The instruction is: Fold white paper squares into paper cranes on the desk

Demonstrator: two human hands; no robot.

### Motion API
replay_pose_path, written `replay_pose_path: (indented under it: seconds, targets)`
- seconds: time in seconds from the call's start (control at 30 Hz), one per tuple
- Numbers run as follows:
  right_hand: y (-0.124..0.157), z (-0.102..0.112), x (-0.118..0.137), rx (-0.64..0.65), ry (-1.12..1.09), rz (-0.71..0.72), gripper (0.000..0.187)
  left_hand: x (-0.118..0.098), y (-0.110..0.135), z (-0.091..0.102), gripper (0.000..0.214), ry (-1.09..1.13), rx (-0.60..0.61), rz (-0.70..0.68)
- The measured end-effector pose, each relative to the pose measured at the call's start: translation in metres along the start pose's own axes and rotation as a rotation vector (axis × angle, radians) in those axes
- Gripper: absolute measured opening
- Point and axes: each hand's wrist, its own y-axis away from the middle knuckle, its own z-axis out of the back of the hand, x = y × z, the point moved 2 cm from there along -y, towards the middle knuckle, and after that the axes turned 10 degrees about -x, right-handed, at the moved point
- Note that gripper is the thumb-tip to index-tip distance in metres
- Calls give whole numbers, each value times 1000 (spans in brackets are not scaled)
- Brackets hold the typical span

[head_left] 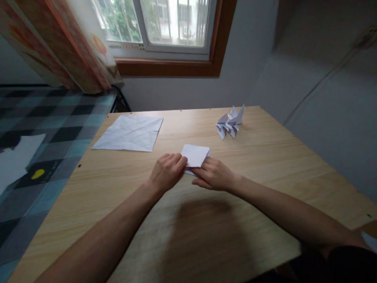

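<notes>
A small folded sheet of white paper [194,154] lies on the wooden table between my hands. My left hand [168,169] has its fingers curled, with the thumb and fingers gripping the paper's left edge. Slipped under the upper layer at the right side is my right hand [213,173]; its fingers reach out flat between the paper's layers and its thumb is spread below. The fingertips of the right hand are hidden under the top flap.
A creased white sheet [129,133] lies flat at the table's back left. Several folded paper pieces [229,122] stand together at the back right. Left of the table [118,220] is a checkered cloth surface [59,118] with torn paper [22,155] on it.
</notes>
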Motion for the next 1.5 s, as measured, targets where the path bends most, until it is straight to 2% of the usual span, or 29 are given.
replay_pose_path:
  seconds: [0.1,0.3,0.47,0.63,0.73,0.87,1.03,1.3,1.4,1.5]
  targets:
    - [-10,-5,-4,105,-61,-85,48,-3,-1,2,18,7,-32,-47]
    - [-19,-10,-6,193,-62,-136,48,-4,0,3,16,35,-90,-52]
    - [-15,-11,-7,84,-152,-151,39,-2,6,3,31,138,-130,1]
    - [-9,-7,-7,56,-183,-140,19,-4,5,6,22,121,-42,20]
    - [-3,-3,-10,25,-162,-124,17,-2,2,9,18,73,-16,29]
    - [8,0,-19,-18,-161,-108,18,1,1,9,25,101,24,-10]
    - [18,3,-27,-49,-217,-151,15,5,1,5,23,85,69,-7]
    - [17,15,-21,-53,-345,-231,10,9,2,4,7,132,20,-31]
    - [17,15,-17,-43,-334,-269,19,8,2,5,10,184,-37,-48]
    - [17,11,-14,-87,-313,-298,12,6,2,4,14,234,-66,-92]
